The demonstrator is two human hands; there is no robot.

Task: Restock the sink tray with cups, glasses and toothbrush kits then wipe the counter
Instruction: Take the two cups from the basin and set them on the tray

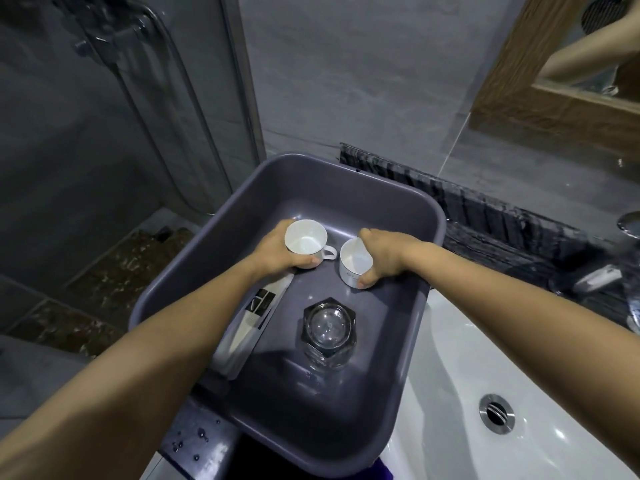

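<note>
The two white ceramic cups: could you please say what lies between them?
In the head view, just one white cup's handle above the bare grey plastic tub floor.

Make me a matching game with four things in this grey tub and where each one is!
Things:
1. cup with its handle showing
2. other cup
3. glass
4. toothbrush kit

Places:
A. lies along the left wall of the tub
B. held by the right hand
C. stands alone, with no hand on it
D. held by the left hand

Pairs: 1-D, 2-B, 3-C, 4-A
</note>
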